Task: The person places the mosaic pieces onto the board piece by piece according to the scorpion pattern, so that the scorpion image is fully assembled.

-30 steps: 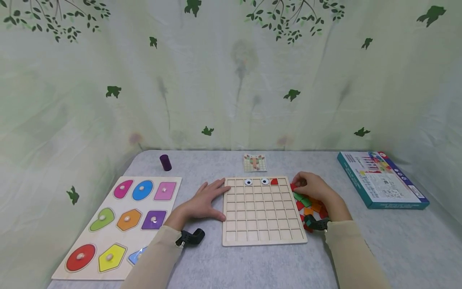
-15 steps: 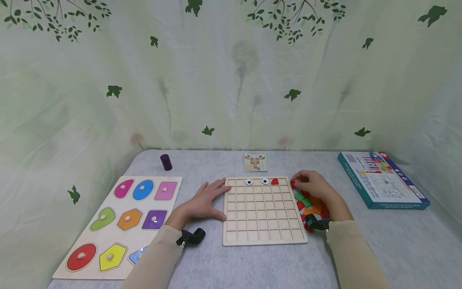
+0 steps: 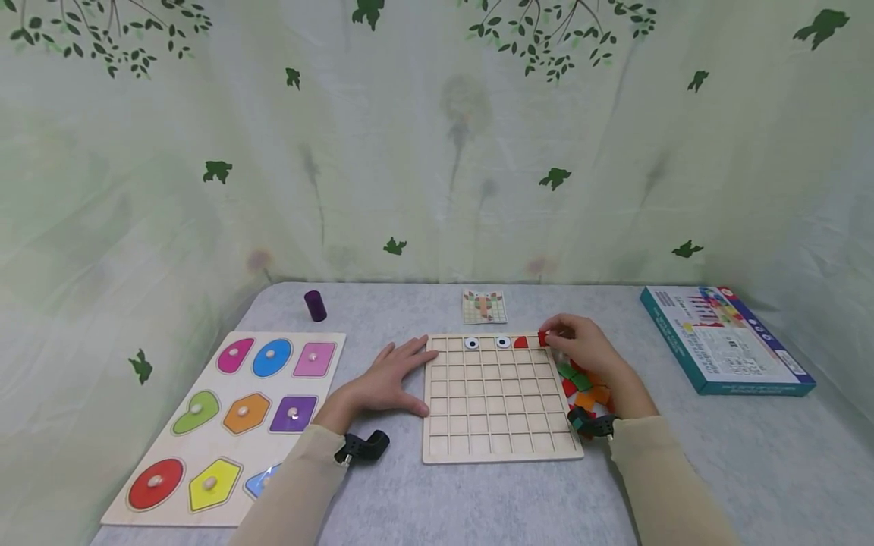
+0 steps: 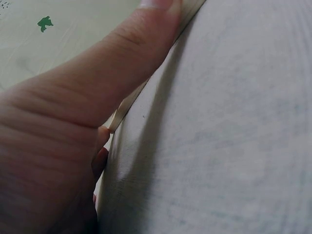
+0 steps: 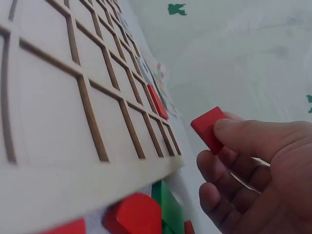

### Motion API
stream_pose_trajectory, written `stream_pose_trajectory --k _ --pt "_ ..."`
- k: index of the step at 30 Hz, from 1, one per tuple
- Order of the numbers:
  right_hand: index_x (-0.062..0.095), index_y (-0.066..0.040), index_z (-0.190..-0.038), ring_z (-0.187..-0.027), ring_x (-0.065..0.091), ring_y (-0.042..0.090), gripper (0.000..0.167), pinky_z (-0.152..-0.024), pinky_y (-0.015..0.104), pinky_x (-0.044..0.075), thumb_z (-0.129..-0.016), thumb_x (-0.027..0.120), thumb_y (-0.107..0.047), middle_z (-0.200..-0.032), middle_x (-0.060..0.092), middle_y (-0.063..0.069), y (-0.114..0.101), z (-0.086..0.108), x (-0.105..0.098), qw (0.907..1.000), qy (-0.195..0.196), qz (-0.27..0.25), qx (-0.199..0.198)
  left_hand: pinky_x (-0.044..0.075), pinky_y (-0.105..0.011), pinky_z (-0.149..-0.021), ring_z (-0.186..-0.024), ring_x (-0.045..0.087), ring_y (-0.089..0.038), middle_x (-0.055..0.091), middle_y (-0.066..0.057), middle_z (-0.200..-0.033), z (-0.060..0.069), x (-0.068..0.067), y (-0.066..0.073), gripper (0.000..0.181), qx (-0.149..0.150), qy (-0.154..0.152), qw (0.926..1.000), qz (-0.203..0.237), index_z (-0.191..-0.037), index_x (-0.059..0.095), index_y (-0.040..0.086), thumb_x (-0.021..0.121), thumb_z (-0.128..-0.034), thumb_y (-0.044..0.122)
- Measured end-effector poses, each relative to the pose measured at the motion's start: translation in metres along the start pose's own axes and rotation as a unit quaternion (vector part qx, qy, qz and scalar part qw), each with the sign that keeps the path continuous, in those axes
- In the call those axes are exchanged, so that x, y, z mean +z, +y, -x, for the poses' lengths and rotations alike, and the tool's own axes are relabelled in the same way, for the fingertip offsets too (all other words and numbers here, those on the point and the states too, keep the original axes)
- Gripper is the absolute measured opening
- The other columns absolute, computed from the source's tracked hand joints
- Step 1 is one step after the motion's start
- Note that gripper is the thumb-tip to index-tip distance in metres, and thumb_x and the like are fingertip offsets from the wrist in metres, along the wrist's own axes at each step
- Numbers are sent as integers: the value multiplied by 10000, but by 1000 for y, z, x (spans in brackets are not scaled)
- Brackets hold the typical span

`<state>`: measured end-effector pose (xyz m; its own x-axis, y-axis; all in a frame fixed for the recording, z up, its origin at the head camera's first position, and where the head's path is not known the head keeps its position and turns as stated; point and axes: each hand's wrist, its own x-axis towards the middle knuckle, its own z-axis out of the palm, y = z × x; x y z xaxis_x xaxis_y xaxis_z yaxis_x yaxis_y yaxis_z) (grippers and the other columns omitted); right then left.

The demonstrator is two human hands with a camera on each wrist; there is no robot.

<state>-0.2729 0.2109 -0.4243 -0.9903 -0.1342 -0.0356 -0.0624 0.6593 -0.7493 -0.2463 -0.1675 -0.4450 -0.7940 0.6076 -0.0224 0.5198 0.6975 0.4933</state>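
Observation:
A wooden grid board (image 3: 501, 402) lies in the middle of the table. Two eye pieces (image 3: 472, 343) and a red quarter-round piece (image 3: 520, 343) sit in its far row. My left hand (image 3: 391, 383) rests with spread fingers against the board's left edge; in the left wrist view its thumb (image 4: 112, 63) touches that edge. Between thumb and fingers my right hand (image 3: 580, 345) pinches a small red tile (image 5: 209, 129), held over the far right corner of the board. Loose red, green and orange tiles (image 3: 592, 396) lie beside the board's right edge, partly hidden by the right hand and wrist.
A small pattern card (image 3: 484, 307) lies behind the board. To the left is a knob puzzle (image 3: 273, 379), with a dark purple cylinder (image 3: 315, 305) behind it. At the right lies a teal-edged box (image 3: 727, 341). A patterned curtain (image 3: 437, 152) hangs behind the table.
My right hand has moved left and slightly away from me, carrying the red tile from beside the board to above its far right corner. My left hand stays put.

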Motion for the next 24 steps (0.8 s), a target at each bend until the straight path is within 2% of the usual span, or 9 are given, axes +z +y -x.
stream_pose_trajectory --k 4,10,16,20,24 --pt "661 -114 -1206 -958 571 262 220 -758 262 522 -997 606 -156 -1098 640 117 -7 0 5 9998 20 -29 -217 33 -610 -1253 -1560 150 -338 170 -123 -1683 0 1 0 1014 -2 -4 10000 -6 -1554 373 162 842 -732 524" --pt "671 -102 -1187 -860 619 248 201 -752 294 547 -1008 587 -138 -1007 663 130 -16 -1 11 9987 -141 -195 -443 33 -605 -1256 -1563 142 -334 167 -117 -1685 -1 1 0 1014 -21 -26 10000 -38 -1557 368 173 837 -733 534" --pt "631 -62 -1303 -830 649 262 294 -777 377 599 -1028 534 -95 -1026 616 163 -30 -3 17 9951 -500 -449 -723 39 -605 -1256 -1562 147 -331 169 -114 -1685 -2 2 0 1016 -6 -15 10000 -58 -1557 369 174 836 -731 539" --pt "654 -62 -1283 -818 622 268 291 -715 345 573 -1033 507 -90 -1067 604 147 -40 -8 25 9932 -622 -247 -958 38 -601 -1257 -1563 147 -328 168 -113 -1685 -2 1 0 1014 -31 -27 10000 -76 -1557 368 178 835 -733 539" --pt "689 -81 -1202 -798 590 248 258 -672 313 512 -1014 513 -98 -1022 619 108 -47 -14 35 9921 -651 -3 -1075 32 -599 -1259 -1563 143 -330 165 -117 -1685 -1 -1 1 1011 -53 -63 9999 -60 -1558 367 174 835 -737 534"
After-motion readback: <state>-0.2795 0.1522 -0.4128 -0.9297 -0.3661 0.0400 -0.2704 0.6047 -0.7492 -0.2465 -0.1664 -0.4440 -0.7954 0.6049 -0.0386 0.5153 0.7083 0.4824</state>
